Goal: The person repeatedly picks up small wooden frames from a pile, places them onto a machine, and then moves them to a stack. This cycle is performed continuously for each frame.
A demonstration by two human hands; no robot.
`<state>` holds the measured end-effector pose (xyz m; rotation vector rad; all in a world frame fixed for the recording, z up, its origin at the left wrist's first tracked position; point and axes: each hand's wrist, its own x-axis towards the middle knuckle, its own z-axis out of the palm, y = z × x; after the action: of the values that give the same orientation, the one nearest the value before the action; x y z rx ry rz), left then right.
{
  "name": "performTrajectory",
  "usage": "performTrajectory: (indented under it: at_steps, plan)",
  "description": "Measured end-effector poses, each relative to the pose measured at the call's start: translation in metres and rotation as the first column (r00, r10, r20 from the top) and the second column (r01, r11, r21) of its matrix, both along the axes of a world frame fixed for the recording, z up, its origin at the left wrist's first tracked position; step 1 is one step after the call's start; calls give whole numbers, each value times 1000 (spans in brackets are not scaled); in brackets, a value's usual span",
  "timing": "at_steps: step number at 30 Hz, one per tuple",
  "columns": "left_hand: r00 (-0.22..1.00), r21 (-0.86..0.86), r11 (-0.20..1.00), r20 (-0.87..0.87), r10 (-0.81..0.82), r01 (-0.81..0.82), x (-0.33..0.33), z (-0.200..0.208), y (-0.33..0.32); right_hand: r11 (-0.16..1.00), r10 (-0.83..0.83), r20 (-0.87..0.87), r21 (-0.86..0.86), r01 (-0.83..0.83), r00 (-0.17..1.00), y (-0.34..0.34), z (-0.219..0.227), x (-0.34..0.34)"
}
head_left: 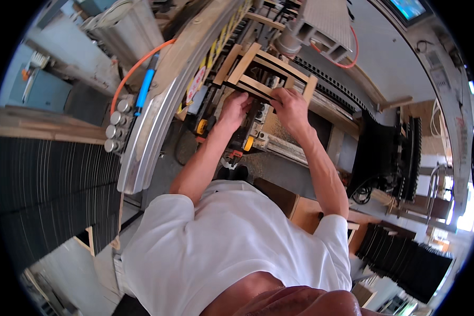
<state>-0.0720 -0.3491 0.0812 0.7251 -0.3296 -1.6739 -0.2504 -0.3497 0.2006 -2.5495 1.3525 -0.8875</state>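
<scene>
Right hand (291, 106) touches wooden frame (255, 85) (left hand (234, 109): contact unclear).

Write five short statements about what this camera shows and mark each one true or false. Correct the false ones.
1. The left hand and the right hand are both at the near side of the light wooden frame. True.
2. The person wears a black shirt. False: the white shirt is what the person has on.
3. The curved hose left of the frame is orange. True.
4. The blue cylinder is to the right of both hands. False: the blue cylinder is to their left.
5. A row of black pieces shows at the lower right of the picture. True.
</scene>
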Motion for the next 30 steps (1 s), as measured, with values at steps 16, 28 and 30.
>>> performTrajectory:
  at_steps: [16,28,30]
  plan:
    - [974,-6,975,27,224,-224,16,1,83,997,76,-50,36,-75,996,-86,-40,38]
    - [940,157,927,86,331,-341,61,23,290,985,38,-428,-138,-107,903,-138,-51,76]
    - [942,190,923,68,328,-335,70,26,301,984,-4,-505,-157,-87,863,-147,-49,82]
